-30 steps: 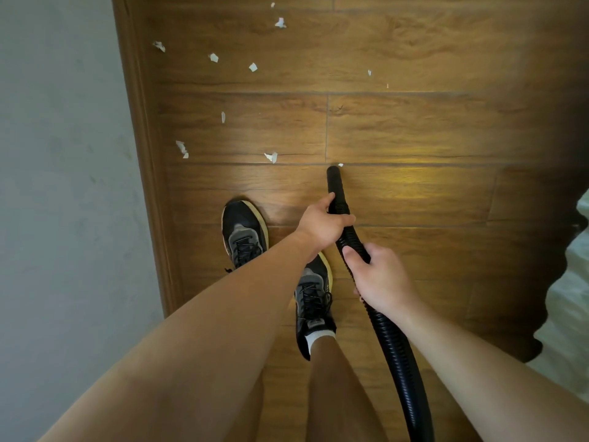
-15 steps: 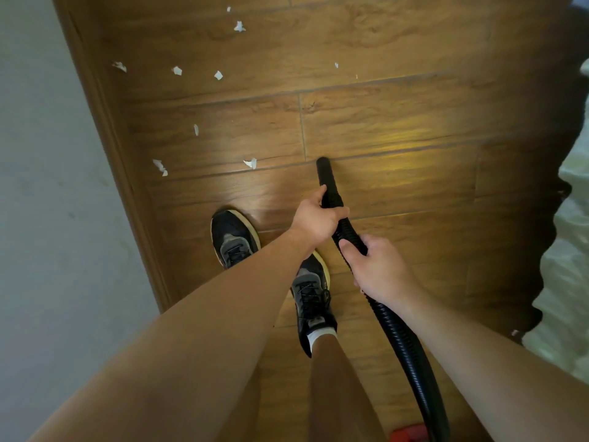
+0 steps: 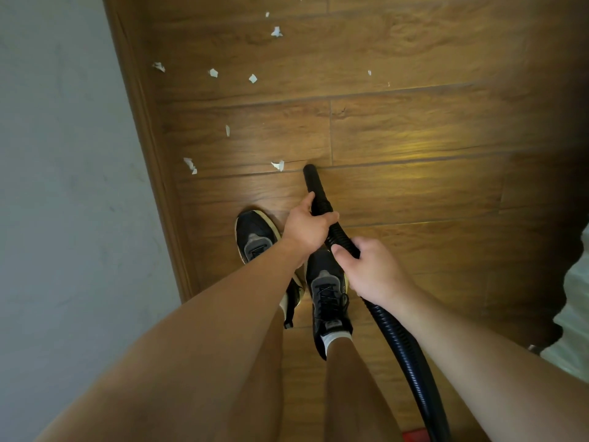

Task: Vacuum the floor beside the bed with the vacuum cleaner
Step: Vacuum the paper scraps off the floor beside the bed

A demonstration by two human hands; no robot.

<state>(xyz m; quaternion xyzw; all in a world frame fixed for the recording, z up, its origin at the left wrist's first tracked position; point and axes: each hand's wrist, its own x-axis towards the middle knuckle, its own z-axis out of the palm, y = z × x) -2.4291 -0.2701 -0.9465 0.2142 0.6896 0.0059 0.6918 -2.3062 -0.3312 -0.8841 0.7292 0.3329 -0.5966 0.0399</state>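
The black vacuum hose runs up from the bottom edge of the wooden floor to its middle. Its open tip rests at a plank seam, just beside a white paper scrap. The left hand grips the hose near the tip, and the right hand grips it just behind. Other scraps lie toward the wooden baseboard along the grey wall. Pale bedding shows at the right edge.

Blk ribbed hose, brown woodgrain floor, white scraps, grey wall.
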